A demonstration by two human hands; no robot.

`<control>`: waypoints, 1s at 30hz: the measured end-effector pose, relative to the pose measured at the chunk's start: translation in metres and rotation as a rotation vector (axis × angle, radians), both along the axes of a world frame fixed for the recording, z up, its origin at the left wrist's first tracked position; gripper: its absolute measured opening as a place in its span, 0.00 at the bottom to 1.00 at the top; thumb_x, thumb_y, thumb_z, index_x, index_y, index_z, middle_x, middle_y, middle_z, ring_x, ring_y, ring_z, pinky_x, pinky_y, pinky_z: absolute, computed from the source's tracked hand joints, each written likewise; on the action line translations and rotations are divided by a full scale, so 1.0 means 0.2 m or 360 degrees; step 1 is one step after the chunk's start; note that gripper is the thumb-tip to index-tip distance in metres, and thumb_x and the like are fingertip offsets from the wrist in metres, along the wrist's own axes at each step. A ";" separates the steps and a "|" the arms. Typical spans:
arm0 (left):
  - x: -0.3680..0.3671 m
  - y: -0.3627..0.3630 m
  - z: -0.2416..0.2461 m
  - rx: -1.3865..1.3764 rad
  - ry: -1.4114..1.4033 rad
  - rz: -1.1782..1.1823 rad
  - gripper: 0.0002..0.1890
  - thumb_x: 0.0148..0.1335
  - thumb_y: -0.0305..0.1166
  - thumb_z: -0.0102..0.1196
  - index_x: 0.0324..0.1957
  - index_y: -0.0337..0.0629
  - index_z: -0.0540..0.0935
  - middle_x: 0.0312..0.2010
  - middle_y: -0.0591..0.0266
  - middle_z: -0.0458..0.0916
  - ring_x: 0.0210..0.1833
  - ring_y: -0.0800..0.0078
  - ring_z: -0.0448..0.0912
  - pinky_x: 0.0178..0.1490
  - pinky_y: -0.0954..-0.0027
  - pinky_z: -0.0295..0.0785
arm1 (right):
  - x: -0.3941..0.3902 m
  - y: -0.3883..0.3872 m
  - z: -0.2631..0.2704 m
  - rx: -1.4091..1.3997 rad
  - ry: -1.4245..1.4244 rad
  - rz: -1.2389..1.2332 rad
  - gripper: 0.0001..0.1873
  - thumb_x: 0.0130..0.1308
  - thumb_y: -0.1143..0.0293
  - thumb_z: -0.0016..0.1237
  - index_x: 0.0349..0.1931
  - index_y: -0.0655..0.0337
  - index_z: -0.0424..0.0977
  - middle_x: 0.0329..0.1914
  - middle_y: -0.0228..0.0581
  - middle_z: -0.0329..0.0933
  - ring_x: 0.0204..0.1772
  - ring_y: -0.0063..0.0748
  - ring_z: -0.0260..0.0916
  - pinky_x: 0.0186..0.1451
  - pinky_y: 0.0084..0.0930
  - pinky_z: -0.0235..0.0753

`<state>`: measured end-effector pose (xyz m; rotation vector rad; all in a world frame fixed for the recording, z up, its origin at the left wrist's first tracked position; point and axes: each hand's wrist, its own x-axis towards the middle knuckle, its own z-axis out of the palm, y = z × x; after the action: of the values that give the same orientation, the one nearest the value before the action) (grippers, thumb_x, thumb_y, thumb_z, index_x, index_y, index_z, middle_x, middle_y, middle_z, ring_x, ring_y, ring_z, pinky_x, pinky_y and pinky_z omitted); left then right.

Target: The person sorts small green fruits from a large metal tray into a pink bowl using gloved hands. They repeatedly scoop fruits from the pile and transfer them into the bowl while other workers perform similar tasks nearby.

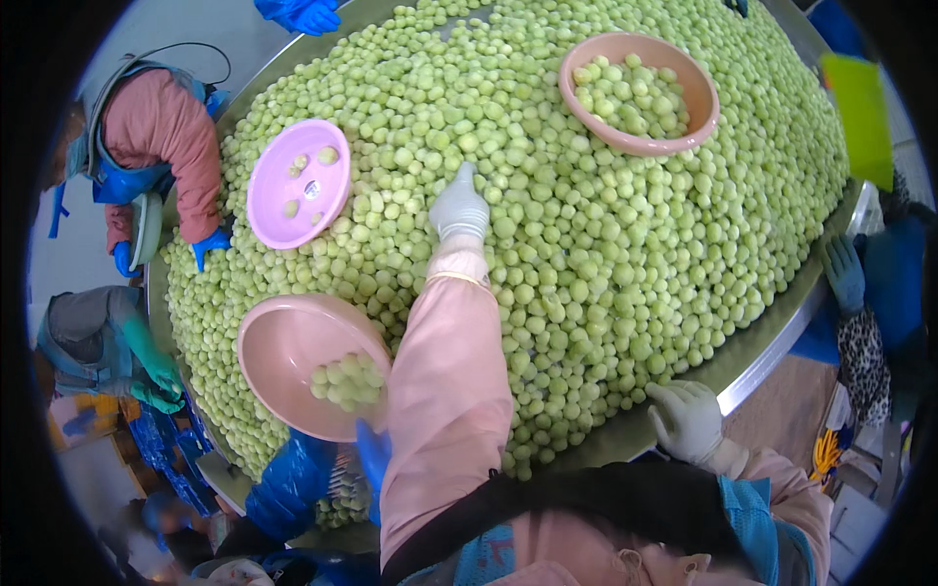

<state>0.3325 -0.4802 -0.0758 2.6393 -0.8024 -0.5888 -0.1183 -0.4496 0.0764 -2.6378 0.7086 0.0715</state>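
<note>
My left hand (pixel 460 205), in a whitish glove, reaches out over a large heap of round pale green fruits (pixel 586 242), its fingers pointing away from me and touching the heap. Whether it grips a fruit is hidden. My right hand (pixel 685 417), gloved too, rests at the near metal rim, fingers apart, with nothing in it. Left of my left forearm a pink plastic bowl (pixel 275 351) stands tilted, with several fruits low on its right side. A purple basin (pixel 293 157) with a few fruits lies on the heap, farther off to the left.
The heap fills a big metal-rimmed table (pixel 769 366). Another pink bowl (pixel 637 146), holding fruits, sits at the upper right. Co-workers stand around the rim; one blue-gloved hand (pixel 374 454) is at the near pink bowl, close to my left arm. A yellow-green sheet (pixel 861 121) shows at right.
</note>
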 end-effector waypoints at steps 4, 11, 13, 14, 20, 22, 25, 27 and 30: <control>-0.02 0.09 0.03 -0.0220 0.0100 -0.0038 0.31 0.66 0.38 0.62 0.72 0.64 0.72 0.51 0.52 0.90 0.54 0.52 0.88 0.55 0.51 0.80 | 0.00 0.01 -0.01 -0.0020 -0.0054 -0.0038 0.16 0.61 0.67 0.62 0.49 0.57 0.81 0.36 0.44 0.83 0.42 0.50 0.82 0.49 0.45 0.80; -0.20 0.34 0.23 -0.0355 0.0426 -0.0196 0.23 0.70 0.37 0.55 0.66 0.55 0.79 0.52 0.53 0.89 0.53 0.50 0.86 0.59 0.55 0.79 | -0.02 0.01 -0.02 0.0000 -0.0096 -0.0017 0.17 0.61 0.69 0.62 0.50 0.59 0.81 0.35 0.45 0.83 0.40 0.51 0.81 0.47 0.45 0.81; -0.28 0.36 0.25 -0.0220 0.0532 -0.0483 0.19 0.69 0.36 0.55 0.61 0.52 0.83 0.49 0.51 0.90 0.52 0.51 0.87 0.59 0.56 0.80 | -0.02 0.01 -0.02 -0.0005 -0.0158 -0.0010 0.16 0.61 0.70 0.62 0.50 0.59 0.81 0.36 0.45 0.83 0.40 0.51 0.81 0.47 0.45 0.81; -0.33 0.37 0.26 -0.0227 0.0594 -0.0636 0.18 0.68 0.36 0.56 0.59 0.51 0.84 0.48 0.52 0.90 0.51 0.52 0.87 0.59 0.57 0.80 | -0.03 0.01 -0.02 -0.0001 -0.0187 -0.0015 0.16 0.61 0.70 0.61 0.50 0.60 0.81 0.36 0.45 0.84 0.40 0.51 0.82 0.47 0.44 0.81; -0.77 0.46 0.28 -0.0080 0.0262 -0.0725 0.14 0.64 0.38 0.62 0.49 0.45 0.83 0.50 0.50 0.84 0.50 0.49 0.85 0.57 0.55 0.80 | -0.04 0.01 -0.02 -0.0033 -0.0195 -0.0017 0.16 0.62 0.69 0.62 0.50 0.60 0.81 0.35 0.44 0.84 0.39 0.50 0.82 0.47 0.43 0.81; -0.85 0.48 0.27 -0.0098 0.0155 -0.0527 0.13 0.63 0.40 0.61 0.43 0.42 0.83 0.46 0.48 0.85 0.54 0.47 0.83 0.58 0.53 0.79 | -0.04 0.01 -0.02 -0.0038 -0.0195 -0.0025 0.16 0.62 0.69 0.62 0.50 0.59 0.81 0.35 0.44 0.84 0.39 0.50 0.82 0.47 0.43 0.81; -0.82 0.48 0.23 -0.0105 0.0212 -0.0550 0.16 0.63 0.41 0.63 0.48 0.45 0.84 0.49 0.46 0.84 0.51 0.49 0.84 0.57 0.55 0.80 | -0.05 0.01 -0.02 -0.0037 -0.0197 -0.0024 0.16 0.62 0.68 0.61 0.51 0.59 0.82 0.35 0.43 0.84 0.39 0.49 0.82 0.47 0.43 0.81; -0.73 0.49 0.20 -0.0265 0.0523 -0.0655 0.18 0.63 0.42 0.64 0.51 0.45 0.84 0.50 0.49 0.85 0.48 0.51 0.84 0.56 0.57 0.80 | -0.05 0.01 -0.02 -0.0052 -0.0188 -0.0027 0.16 0.62 0.68 0.61 0.51 0.59 0.82 0.35 0.43 0.84 0.39 0.49 0.81 0.47 0.43 0.81; -0.62 0.51 0.17 -0.0880 0.1095 -0.0351 0.20 0.65 0.42 0.63 0.55 0.45 0.84 0.53 0.53 0.84 0.46 0.56 0.84 0.54 0.59 0.79 | -0.06 0.01 -0.02 -0.0075 -0.0173 -0.0033 0.17 0.62 0.68 0.61 0.51 0.58 0.82 0.36 0.43 0.84 0.39 0.48 0.81 0.48 0.43 0.80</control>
<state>0.2086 -0.3772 -0.0415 1.6940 -0.8675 -1.0674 -0.1301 -0.4483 0.0721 -2.6550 0.7089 -0.0952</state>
